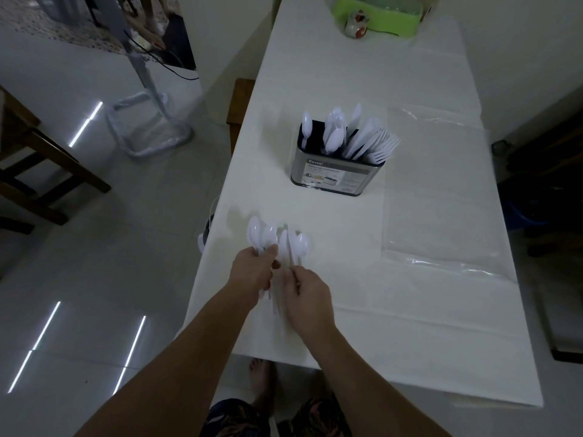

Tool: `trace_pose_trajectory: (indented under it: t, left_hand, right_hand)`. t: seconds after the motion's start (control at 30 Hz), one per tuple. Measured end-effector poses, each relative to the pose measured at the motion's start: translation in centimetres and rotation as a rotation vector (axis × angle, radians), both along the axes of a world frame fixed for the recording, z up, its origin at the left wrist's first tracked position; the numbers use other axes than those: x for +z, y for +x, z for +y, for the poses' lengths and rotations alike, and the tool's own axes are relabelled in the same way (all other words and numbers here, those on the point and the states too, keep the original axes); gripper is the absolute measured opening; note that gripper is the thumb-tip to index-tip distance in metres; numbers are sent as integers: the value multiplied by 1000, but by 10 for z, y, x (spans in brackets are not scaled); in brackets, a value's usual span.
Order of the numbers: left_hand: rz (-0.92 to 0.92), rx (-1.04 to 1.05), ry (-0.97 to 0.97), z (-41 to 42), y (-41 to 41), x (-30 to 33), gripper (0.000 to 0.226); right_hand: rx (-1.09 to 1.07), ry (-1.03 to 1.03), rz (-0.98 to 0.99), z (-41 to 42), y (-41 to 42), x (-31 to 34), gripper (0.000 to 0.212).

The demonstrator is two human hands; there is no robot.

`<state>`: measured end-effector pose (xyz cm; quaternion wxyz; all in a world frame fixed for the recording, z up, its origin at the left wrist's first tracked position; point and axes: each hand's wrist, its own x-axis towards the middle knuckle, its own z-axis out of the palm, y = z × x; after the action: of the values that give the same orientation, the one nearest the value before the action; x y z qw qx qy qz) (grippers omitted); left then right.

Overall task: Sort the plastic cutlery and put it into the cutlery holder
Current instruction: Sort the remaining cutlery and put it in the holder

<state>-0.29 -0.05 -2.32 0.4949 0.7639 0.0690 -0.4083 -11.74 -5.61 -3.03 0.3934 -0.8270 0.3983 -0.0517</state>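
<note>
Looks like someone's home dining room: long white-clothed table [410, 279], wooden chair [38, 165] at 9 o'clock, glossy tiled floor [94, 279], green basket [388, 17] at 12.

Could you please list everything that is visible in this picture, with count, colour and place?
cutlery holder: one, silver metal with a label, middle of the table
cutlery in holder: many, white; spoons left, forks right
loose spoons: several, white, near edge of the table, by the hands
table: one, white cover, runs away from the camera
clear plastic sheet: one, transparent, right of the holder
green container: one, far end of the table
small patterned pot: one, beside the green container
wooden chair: one, brown, on the floor at left
left hand: holds spoon handles
right hand: pinches a handle
</note>
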Motion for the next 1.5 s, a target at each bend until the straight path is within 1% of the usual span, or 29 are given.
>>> trace_pose_trajectory:
  t: [0.1, 0.17, 0.23, 0.37, 0.6, 0.73, 0.83, 0.93, 1.0, 1.03, 1.13, 1.17, 1.23, 1.3, 1.37, 1.43, 1.5]
  left_hand:
    - [-11, 21, 11, 3, 5, -2, 30]
    - [-6, 37, 5, 4, 6, -4, 30]
    - [10, 50, -14, 4, 5, -6, 30]
    - [85, 113, -100, 3, 3, -9, 26]
    - [114, 116, -123, 2, -2, -5, 25]
    - [73, 56, -104, 1, -4, -6, 29]
    - [70, 32, -138, 0, -6, -2, 32]
    - [52, 10, -157, 1, -7, 2, 30]
    - [50, 12, -151, 3, -5, 3, 29]
    - [44, 15, -138, 5, -3, 3, 30]
    - [37, 57, -118, 14, 4, 1, 31]
    - [38, 73, -116, 16, 6, 0, 31]
    - [29, 84, -102, 20, 9, 0, 32]
    - [23, 93, -95, 22, 10, 0, 32]
    - [25, 104, -100, 23, 9, -1, 31]
    - [26, 105, -100, 24, 8, -1, 32]
    - [21, 101, -91, 25, 7, -1, 33]
  right_hand:
    - [-184, -15, 222, -16, -6, -8, 15]
    - [-177, 13, 333, -22, -9, -10, 16]
    - [-148, 36, 359, -25, -8, -9, 17]
    - [-186, 60, 362, -31, -8, -11, 19]
    - [-230, 89, 278, -33, -12, -12, 27]
    - [-310, 108, 91, -29, -13, -5, 26]
    - [-222, 164, -60, -18, -6, 2, 22]
    - [-112, 234, -119, -4, 3, 6, 23]
    - [-93, 260, -87, 0, 5, 5, 28]
    - [-106, 236, -47, 0, 4, 4, 29]
    - [-233, 76, 146, -11, -5, -3, 16]
    - [-267, 56, 210, -14, -9, -5, 14]
    - [-269, 71, 301, -20, -13, -10, 13]
    - [-228, 67, 347, -24, -12, -13, 16]
    - [-187, 53, 382, -26, -9, -14, 26]
    - [-215, 81, 384, -27, -7, -13, 31]
    - [-287, 127, 350, -28, -7, -10, 28]
